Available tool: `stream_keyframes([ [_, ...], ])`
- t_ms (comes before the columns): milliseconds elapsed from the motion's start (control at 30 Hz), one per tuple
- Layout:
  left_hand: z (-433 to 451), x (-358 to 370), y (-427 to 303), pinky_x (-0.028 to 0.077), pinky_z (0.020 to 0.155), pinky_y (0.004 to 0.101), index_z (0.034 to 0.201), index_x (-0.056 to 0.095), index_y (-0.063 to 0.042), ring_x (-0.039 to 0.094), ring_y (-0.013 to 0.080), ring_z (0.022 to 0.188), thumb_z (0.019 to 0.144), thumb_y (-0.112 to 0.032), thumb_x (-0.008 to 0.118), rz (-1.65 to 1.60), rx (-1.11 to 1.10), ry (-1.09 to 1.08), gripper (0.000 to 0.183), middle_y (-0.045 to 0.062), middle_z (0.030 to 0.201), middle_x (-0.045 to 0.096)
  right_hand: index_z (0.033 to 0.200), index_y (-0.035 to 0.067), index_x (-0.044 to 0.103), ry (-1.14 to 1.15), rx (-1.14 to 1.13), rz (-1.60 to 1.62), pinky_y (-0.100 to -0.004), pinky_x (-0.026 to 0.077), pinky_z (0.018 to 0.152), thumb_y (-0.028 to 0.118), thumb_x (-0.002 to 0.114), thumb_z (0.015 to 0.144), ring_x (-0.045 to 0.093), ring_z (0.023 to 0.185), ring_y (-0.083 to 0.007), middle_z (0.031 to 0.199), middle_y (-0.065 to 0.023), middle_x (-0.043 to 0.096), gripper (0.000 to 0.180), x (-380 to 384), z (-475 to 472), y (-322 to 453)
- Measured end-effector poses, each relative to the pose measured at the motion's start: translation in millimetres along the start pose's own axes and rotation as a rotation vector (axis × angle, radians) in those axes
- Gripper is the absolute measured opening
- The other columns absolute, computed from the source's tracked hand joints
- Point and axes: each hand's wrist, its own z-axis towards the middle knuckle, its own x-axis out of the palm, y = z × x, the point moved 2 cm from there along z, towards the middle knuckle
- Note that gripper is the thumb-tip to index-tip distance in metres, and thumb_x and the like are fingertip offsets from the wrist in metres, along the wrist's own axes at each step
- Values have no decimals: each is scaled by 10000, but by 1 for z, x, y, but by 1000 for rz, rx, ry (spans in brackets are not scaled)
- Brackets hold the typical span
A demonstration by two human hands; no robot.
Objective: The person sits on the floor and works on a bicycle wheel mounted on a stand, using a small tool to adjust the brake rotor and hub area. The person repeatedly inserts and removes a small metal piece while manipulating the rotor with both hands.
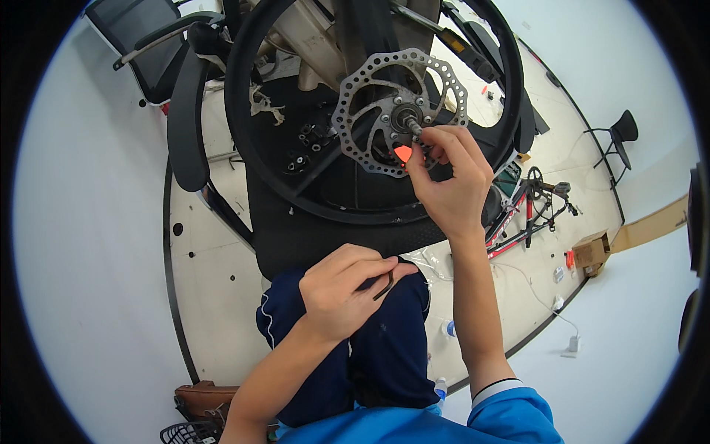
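A black bicycle wheel [260, 166] lies on the seat of a black office chair, with a perforated metal disc brake rotor [348, 130] and a threaded axle [412, 124] at its centre. My right hand [457, 172] is at the rotor's lower right, its thumb and fingertips beside the axle end; whether they pinch a small part cannot be told. An orange-red piece [404, 152] shows beside the thumb. Below the wheel, over my lap, my left hand [346, 286] holds a black hex key [384, 288], its bent end sticking out under the fingers.
Loose nuts and small metal parts [310, 139] sit on the chair seat [299, 238] inside the wheel rim. Armrests [187, 122] flank it. On the floor at right are a red and black bicycle frame [521, 216], a cardboard box [592, 250] and a white cable [530, 283].
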Motion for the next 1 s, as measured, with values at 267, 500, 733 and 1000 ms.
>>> stream_keyframes([
  [267,-11,-9,-12,571,625,259,812,725,-9,707,194,671,658,-6,938,-143,-60,9,263,125,788,728,920,-4,714,-3,13,27,-319,553,689,-80,737,762,686,746,-267,920,-101,678,177,6,1,2],
  [500,-14,-14,1,555,600,255,779,716,10,707,194,669,670,8,922,-11,-150,-4,232,124,765,723,931,-18,734,67,-115,-39,-271,544,703,-84,733,767,685,762,-176,941,-79,695,177,4,7,6],
  [733,-12,-21,-3,566,633,262,778,705,18,716,193,706,679,39,904,-180,-189,3,223,131,782,726,833,-5,692,-99,-1,-97,-335,535,725,16,848,717,656,808,-264,882,-103,652,195,2,4,8],
  [1000,-20,-28,7,583,674,252,820,717,26,713,167,762,738,119,826,-154,-345,6,165,136,858,707,869,-3,725,-90,-74,-273,-296,531,707,53,852,752,679,771,-212,889,-86,703,181,2,0,4],
])
